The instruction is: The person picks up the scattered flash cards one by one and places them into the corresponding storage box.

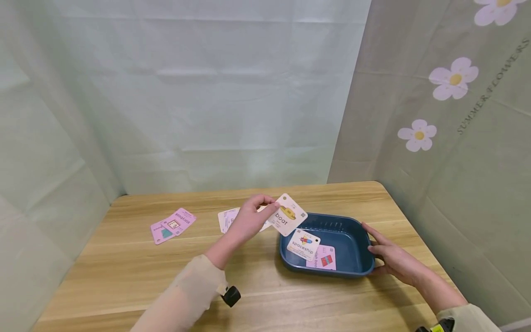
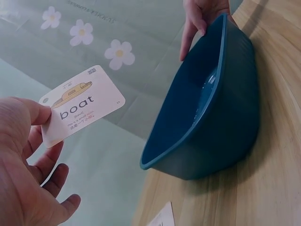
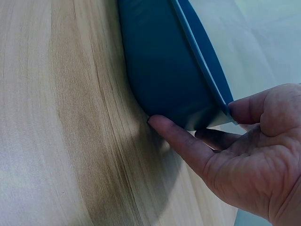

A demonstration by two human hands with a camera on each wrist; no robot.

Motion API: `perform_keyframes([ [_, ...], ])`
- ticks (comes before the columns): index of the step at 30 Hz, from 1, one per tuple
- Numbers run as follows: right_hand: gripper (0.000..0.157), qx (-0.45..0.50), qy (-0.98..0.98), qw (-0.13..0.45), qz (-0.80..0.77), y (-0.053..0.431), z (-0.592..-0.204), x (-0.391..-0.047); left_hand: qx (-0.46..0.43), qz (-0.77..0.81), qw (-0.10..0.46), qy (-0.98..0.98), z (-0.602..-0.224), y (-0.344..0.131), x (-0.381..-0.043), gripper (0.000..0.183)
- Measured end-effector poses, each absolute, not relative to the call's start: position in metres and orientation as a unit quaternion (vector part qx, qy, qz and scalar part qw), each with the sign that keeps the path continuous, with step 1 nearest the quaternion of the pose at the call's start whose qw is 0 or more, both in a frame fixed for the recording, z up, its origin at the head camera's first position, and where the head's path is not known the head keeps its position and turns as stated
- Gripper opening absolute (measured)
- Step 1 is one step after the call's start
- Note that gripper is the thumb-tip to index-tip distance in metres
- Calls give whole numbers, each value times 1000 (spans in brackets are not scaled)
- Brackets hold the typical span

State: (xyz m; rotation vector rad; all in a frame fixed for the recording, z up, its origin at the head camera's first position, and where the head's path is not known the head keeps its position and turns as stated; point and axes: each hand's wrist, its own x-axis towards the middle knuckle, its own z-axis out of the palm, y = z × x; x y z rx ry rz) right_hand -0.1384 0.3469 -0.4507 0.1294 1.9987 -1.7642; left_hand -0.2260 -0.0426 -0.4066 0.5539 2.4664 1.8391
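Observation:
Between thumb and fingers, my left hand [image 1: 250,216] pinches a white flashcard [image 1: 287,215] printed "boat" with a yellow boat. The card is held up by the left rim of a dark blue plastic bin [image 1: 352,240], overlapping it in the head view. My right hand [image 1: 398,260] grips the bin's right end; in the right wrist view the thumb [image 3: 249,108] is at the rim and the fingers lie against the outer wall. Inside the bin, a "spaceship" card [image 1: 304,244] partly covers a pink card [image 1: 327,259] with a red book picture.
On the wooden table [image 1: 145,286], two overlapping pink cards [image 1: 173,226] lie at the left, the upper one reading "storybook". More pale cards [image 1: 227,218] lie behind my left hand, partly hidden. Fabric curtains [image 1: 224,101] hang along the back and sides.

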Motion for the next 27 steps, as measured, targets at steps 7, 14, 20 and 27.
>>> perform_keyframes([
  [7,69,46,729,234,-642,346,-450,-138,183,567,3,803,-405,-33,-227,17],
  [14,69,51,730,231,-641,346,-450,-138,195,562,14,804,-404,-21,-228,19],
  [20,69,51,730,231,-641,346,-450,-137,206,555,26,805,-404,-7,-228,18],
  [27,69,46,735,234,-635,347,-450,-140,221,536,36,814,-403,7,-225,15],
])
